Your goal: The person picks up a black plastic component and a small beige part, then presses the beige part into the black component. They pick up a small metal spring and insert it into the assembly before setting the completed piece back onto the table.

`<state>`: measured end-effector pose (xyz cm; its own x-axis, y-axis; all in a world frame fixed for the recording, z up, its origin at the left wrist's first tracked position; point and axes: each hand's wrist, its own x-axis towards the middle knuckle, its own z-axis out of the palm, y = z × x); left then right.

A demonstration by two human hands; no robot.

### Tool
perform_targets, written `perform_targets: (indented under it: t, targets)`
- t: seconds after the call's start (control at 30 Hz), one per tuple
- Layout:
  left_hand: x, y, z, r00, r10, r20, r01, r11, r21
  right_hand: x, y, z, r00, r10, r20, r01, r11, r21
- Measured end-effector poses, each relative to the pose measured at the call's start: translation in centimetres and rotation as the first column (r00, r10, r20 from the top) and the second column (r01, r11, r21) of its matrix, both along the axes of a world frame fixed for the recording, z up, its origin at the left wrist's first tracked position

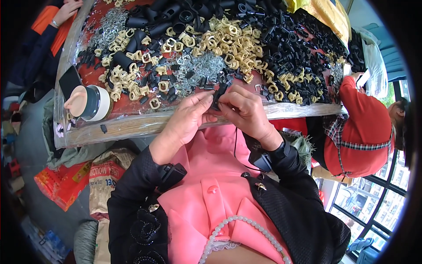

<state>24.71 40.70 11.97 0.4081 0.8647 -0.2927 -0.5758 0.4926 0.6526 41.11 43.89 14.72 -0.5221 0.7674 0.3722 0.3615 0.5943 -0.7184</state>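
Both of my hands meet over the table's near edge around a small black plastic part (218,94). My left hand (191,112) grips it from the left, thumb along its side. With fingers and thumb pinched together, my right hand (246,108) presses on its right side. Part of the piece is hidden by the fingers. Just beyond lie silvery wire clips (198,68) mixed with little black blocks. Cream plastic rings (235,39) form a heap farther back.
The red tabletop (125,108) has a wooden rim (136,130). At left stand a lidded jar (99,103) and a phone-like dark slab (69,81). Black tubes (160,26) and black parts (294,53) pile up behind. A person in red (365,127) sits at right; another's hand (66,12) shows top left.
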Motion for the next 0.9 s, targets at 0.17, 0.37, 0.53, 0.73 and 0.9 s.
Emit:
perform_targets:
  t: [0.17, 0.37, 0.53, 0.73, 0.9]
  targets:
    - [0.1, -0.8, 0.2, 0.996, -0.053, -0.072, 0.056, 0.998, 0.04, 0.1, -0.5, 0.4, 0.988, 0.051, 0.143, -0.058, 0.997, 0.048]
    - [0.5, -1.7, 0.9, 0.984, -0.097, -0.152, 0.11, 0.991, 0.079, 0.4, -0.8, 1.1, 0.966, 0.084, 0.246, -0.083, 0.996, -0.017]
    - [0.6, -1.6, 0.2, 0.995, -0.033, -0.099, 0.037, 0.998, 0.042, 0.3, -0.6, 0.0, 0.981, 0.083, 0.174, -0.068, 0.993, -0.092]
    - [-1.0, -1.1, 0.0, 0.997, 0.071, -0.029, -0.072, 0.997, -0.041, 1.9, 0.7, -0.3, 0.991, -0.106, 0.084, 0.112, 0.991, -0.073]
    - [-2.0, -0.5, 0.3, 0.99, 0.132, -0.052, -0.135, 0.988, -0.068, 5.5, 3.8, -2.8, 0.847, -0.429, 0.312, 0.428, 0.9, 0.077]
